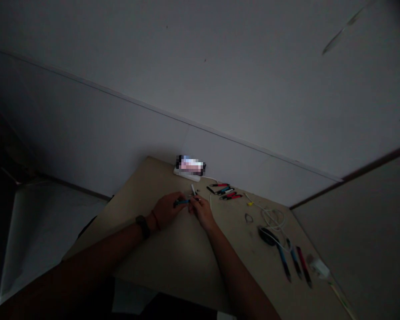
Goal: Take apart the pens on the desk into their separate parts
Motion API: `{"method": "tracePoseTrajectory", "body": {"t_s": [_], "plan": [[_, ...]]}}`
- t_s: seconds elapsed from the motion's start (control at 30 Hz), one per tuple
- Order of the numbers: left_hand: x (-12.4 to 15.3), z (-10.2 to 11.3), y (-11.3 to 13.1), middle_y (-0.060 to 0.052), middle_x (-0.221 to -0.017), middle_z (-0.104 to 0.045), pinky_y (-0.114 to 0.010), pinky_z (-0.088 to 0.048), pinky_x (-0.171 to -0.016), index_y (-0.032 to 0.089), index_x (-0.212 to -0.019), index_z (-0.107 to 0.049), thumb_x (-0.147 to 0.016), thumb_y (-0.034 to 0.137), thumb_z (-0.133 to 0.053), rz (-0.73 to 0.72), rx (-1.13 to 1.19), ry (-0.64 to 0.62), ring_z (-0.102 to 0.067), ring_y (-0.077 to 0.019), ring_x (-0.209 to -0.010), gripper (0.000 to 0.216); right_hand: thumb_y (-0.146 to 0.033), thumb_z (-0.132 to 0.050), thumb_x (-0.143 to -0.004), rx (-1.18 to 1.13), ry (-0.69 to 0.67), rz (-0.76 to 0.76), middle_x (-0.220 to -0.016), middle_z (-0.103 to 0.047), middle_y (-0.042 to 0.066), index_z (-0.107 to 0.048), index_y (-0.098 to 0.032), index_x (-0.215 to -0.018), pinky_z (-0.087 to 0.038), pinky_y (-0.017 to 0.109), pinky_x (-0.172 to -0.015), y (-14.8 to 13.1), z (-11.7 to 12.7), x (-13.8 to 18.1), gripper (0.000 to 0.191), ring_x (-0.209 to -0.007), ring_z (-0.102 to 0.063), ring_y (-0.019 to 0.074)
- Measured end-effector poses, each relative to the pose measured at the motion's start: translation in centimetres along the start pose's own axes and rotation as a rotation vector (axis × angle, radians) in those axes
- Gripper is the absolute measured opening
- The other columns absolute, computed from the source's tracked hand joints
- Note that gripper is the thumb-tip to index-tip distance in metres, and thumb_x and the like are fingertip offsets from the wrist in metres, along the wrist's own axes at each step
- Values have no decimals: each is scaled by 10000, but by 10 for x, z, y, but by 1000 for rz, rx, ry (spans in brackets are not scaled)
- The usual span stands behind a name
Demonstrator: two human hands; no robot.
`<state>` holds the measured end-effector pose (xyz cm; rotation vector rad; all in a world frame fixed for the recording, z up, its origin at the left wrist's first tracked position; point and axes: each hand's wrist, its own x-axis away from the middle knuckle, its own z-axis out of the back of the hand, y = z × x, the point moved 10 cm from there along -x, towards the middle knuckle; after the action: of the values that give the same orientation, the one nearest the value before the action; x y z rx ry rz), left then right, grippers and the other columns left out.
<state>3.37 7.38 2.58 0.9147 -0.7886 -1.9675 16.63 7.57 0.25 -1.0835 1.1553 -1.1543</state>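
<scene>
My left hand [166, 209] is closed around the barrel of a blue pen [182, 202] over the light wooden table [173, 258]. My right hand [202, 211] pinches the other end of the same pen, fingers pressed together. A small white pen part [193, 190] stands just beyond my fingertips. A dark watch sits on my left wrist.
A cluster of red, blue and black pens [226, 191] lies beyond my right hand. More pens [295, 262], a white cable [273, 218], a dark oval object [266, 235] and a white charger [318, 266] lie at the right. A lit phone [190, 165] rests against the wall.
</scene>
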Motion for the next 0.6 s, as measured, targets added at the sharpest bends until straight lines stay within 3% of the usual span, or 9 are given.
{"method": "tracePoseTrajectory", "body": {"t_s": [0.3, 0.43, 0.6], "plan": [[-1, -6, 2, -42, -785, -672, -290, -421, -699, 184, -865, -630, -995, 417, -389, 3, -61, -53, -600, -178, -727, 360, -603, -684, -739, -15, -4, -11, -531, -573, -26, -575, -215, -691, -378, 265, -469, -1, -1, 0, 406, -450, -488, 131], [0, -10, 2, -38, -769, -660, -288, -413, -676, 184, -846, -610, -998, 442, -367, 10, -53, -69, -593, -173, -700, 385, -689, -588, -803, 50, -10, -14, -490, -535, -16, -572, -206, -612, -359, 268, -487, 0, -1, 0, 520, -455, -474, 128], [2, -12, -1, -4, -770, -656, -279, -417, -653, 197, -1070, -568, -932, 493, -502, 34, -2, -67, -598, -170, -683, 334, -713, -541, -831, 138, -23, -1, -417, -447, -23, -494, -208, -488, -309, 271, -478, -5, -1, 0, 612, -426, -411, 116]]}}
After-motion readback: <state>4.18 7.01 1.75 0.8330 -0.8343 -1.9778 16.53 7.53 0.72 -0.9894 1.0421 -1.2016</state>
